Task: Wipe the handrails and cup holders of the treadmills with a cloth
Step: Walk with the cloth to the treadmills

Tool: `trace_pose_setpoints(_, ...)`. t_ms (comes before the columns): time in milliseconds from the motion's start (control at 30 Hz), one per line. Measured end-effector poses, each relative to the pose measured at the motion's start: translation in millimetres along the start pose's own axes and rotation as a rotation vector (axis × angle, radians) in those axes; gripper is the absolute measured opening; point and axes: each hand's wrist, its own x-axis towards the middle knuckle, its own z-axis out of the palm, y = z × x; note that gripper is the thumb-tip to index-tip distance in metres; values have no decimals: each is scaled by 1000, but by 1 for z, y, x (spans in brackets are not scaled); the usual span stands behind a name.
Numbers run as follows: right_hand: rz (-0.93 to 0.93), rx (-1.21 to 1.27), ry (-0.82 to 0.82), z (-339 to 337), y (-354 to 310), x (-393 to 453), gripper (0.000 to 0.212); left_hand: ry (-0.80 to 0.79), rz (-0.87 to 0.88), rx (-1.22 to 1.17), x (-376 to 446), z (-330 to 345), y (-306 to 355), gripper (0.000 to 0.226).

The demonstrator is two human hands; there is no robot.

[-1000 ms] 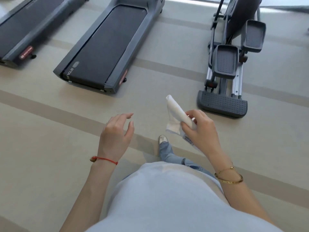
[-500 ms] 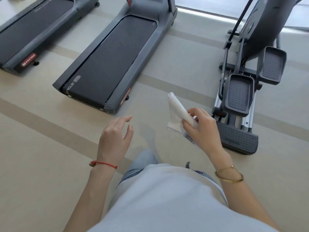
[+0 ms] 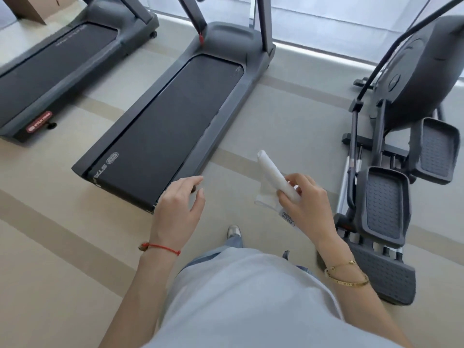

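The right hand (image 3: pixel 307 204) grips a white cloth (image 3: pixel 275 178), fingers and thumb curled round it. The cloth is rolled into a soft, stubby tube that slants up and away from the fist, with a looser flap hanging below and a small printed label (image 3: pixel 288 218) poking out under the palm; the print is too small to read. The left hand (image 3: pixel 179 209) holds nothing, its fingers relaxed and gently bent, hovering in the air in front of the rear corner of the nearer treadmill (image 3: pixel 173 116).

That treadmill has a matte black running belt framed by smooth dark grey side rails and a rounded grey motor cover at the far end. Two slanted uprights rise from the cover and are cut off by the top edge, so the handrails and cup holders are out of sight. A second treadmill (image 3: pixel 62 71) lies parallel on the left, partly cropped, with a red oval badge on its rear end.

To the right stands an elliptical trainer (image 3: pixel 401 146) with ribbed, tray-shaped pedals, thin chrome rails and a big curved dark housing, cut off at the edge. The floor (image 3: pixel 288 109) is smooth beige with wider tan stripes. A red cord bracelet (image 3: pixel 160 247) circles the left wrist, gold bangles (image 3: pixel 347 275) the right. One shoe tip (image 3: pixel 233 231) shows beyond the pale shirt.
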Motion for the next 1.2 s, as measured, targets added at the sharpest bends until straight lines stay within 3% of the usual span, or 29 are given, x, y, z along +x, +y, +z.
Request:
trace_pose_setpoints(500,25,13,-12,48,-12,219,16,-78,-31,17,222,25,-24,26)
trace_pose_setpoints(767,-39,41,-90,69,10,353,16,17,-98,35,330,65,-30,25)
trace_pose_setpoints(1200,-293,108,-171,58,10,621,17,215,-235,73,536,102,11,26)
